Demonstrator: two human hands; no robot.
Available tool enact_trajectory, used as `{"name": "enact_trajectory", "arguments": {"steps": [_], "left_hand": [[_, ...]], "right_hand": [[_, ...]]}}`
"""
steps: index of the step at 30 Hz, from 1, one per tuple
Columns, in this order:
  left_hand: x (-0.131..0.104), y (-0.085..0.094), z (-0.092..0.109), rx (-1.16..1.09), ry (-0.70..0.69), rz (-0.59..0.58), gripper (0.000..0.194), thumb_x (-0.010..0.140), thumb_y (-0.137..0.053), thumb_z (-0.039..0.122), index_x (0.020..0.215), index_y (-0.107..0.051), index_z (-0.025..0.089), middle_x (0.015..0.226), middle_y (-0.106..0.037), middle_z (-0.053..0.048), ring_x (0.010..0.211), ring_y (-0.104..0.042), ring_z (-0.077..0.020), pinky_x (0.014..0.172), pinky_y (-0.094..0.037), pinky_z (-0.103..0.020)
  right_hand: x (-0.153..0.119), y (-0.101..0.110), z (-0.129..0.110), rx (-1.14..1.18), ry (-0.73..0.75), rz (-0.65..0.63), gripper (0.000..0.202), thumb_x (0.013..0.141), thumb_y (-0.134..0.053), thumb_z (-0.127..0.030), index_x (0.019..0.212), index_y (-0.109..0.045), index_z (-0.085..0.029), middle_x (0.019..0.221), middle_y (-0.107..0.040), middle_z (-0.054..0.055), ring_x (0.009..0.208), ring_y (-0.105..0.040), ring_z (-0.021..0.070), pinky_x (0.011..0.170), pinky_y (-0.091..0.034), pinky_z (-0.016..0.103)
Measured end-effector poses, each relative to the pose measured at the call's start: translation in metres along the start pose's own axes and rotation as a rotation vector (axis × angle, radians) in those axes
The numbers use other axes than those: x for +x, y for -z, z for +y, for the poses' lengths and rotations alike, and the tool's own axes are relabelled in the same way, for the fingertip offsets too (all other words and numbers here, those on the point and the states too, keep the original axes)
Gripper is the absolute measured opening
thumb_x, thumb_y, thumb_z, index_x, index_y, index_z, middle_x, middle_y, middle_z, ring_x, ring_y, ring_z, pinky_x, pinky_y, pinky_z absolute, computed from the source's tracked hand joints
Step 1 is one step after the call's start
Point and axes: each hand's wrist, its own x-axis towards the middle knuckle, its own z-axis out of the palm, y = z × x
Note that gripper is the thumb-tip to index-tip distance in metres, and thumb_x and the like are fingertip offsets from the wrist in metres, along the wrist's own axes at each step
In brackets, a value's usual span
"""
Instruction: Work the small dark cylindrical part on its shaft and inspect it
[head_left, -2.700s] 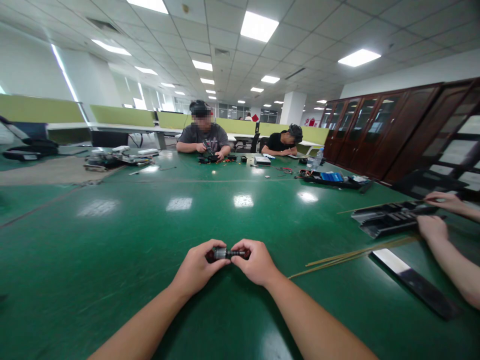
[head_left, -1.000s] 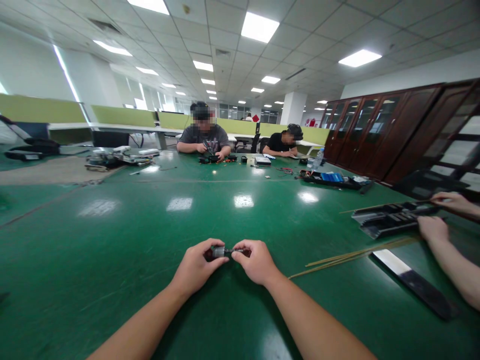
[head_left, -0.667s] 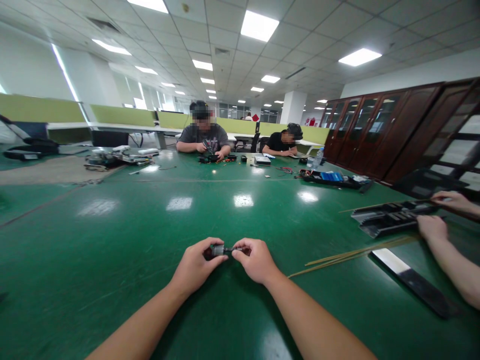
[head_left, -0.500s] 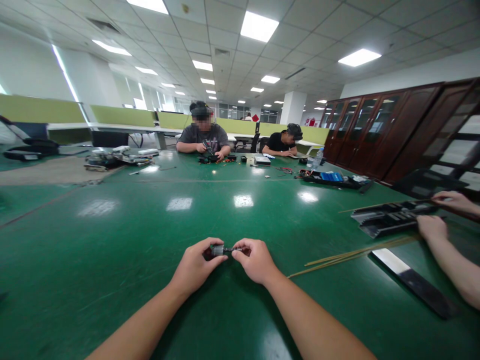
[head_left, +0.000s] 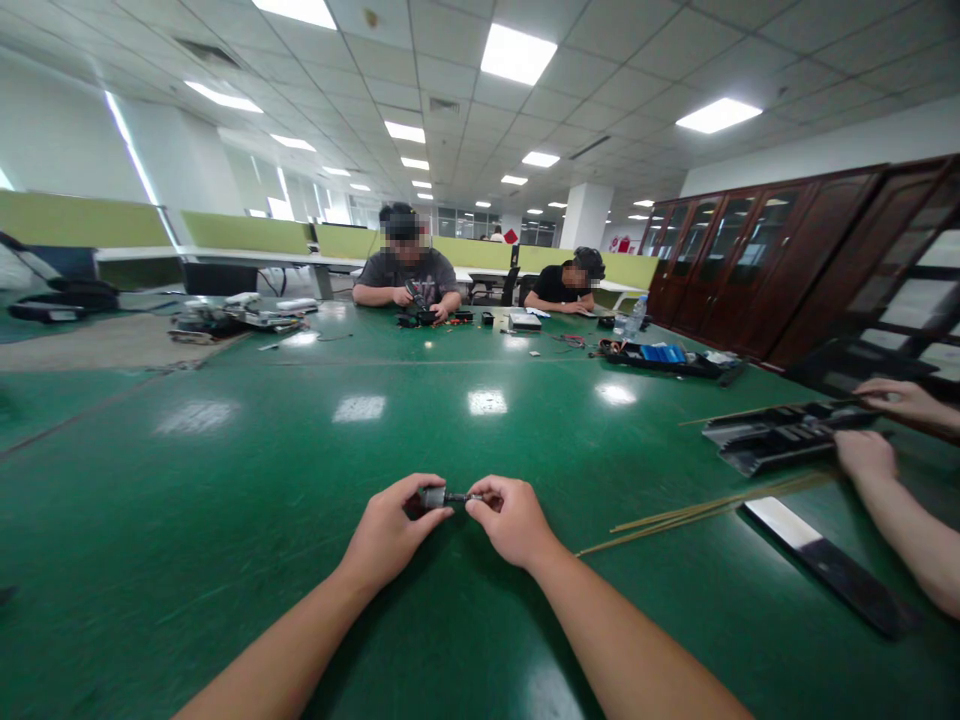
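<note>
While fingers [head_left: 431,519] grip the metal part [head_left: 452,497], rods [head_left: 765,494] lie near; rails [head_left: 787,440] beyond.

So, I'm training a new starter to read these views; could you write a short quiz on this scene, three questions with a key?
1. Which hand holds the grey cylinder?
2. True or false: the yellow rods lie on the table to the right of the person's right hand.
3. Under the two hands, the tabletop is: A, white; B, green; C, red.

Key:
1. The left hand.
2. True.
3. B.
</note>
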Motion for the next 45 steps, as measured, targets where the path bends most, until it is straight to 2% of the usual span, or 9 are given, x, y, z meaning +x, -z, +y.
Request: {"name": "enact_trajectory", "arguments": {"steps": [28, 37, 41, 45], "left_hand": [[0.001, 0.001, 0.003, -0.003, 0.034, 0.031, 0.028, 0.082, -0.070, 0.034, 0.109, -0.065, 0.026, 0.101, -0.069, -0.001, 0.085, -0.064, -0.0199, 0.077, -0.051, -0.031], [0.002, 0.002, 0.004, -0.038, 0.039, 0.027, 0.029, 0.085, -0.065, 0.033, 0.114, -0.064, 0.027, 0.110, -0.066, -0.002, 0.095, -0.062, -0.0214, 0.080, -0.049, -0.032], [0.005, 0.003, 0.001, -0.070, 0.056, 0.029, 0.029, 0.086, -0.064, 0.032, 0.114, -0.065, 0.027, 0.112, -0.066, -0.003, 0.100, -0.061, -0.0224, 0.084, -0.048, -0.033], [0.008, 0.002, -0.012, -0.123, 0.147, 0.092, 0.033, 0.085, -0.063, 0.038, 0.114, -0.061, 0.023, 0.106, -0.067, -0.005, 0.093, -0.064, -0.0231, 0.086, -0.049, -0.036]], "right_hand": [[0.001, 0.003, 0.001, -0.008, -0.025, 0.048, 0.015, 0.082, -0.063, -0.029, 0.090, -0.072, -0.019, 0.072, -0.071, 0.003, 0.062, -0.062, 0.0152, 0.058, -0.044, 0.024], [0.001, 0.003, 0.002, -0.008, -0.021, 0.067, 0.015, 0.082, -0.063, -0.028, 0.089, -0.072, -0.019, 0.073, -0.071, 0.003, 0.064, -0.063, 0.0155, 0.060, -0.046, 0.025], [0.002, 0.006, 0.001, 0.000, -0.019, 0.112, 0.014, 0.081, -0.063, -0.028, 0.088, -0.072, -0.018, 0.073, -0.070, 0.003, 0.064, -0.063, 0.0156, 0.060, -0.046, 0.025], [0.004, 0.011, 0.001, 0.069, -0.022, 0.216, 0.018, 0.083, -0.061, -0.031, 0.089, -0.070, -0.017, 0.075, -0.070, 0.004, 0.065, -0.062, 0.0156, 0.060, -0.046, 0.025]]}}
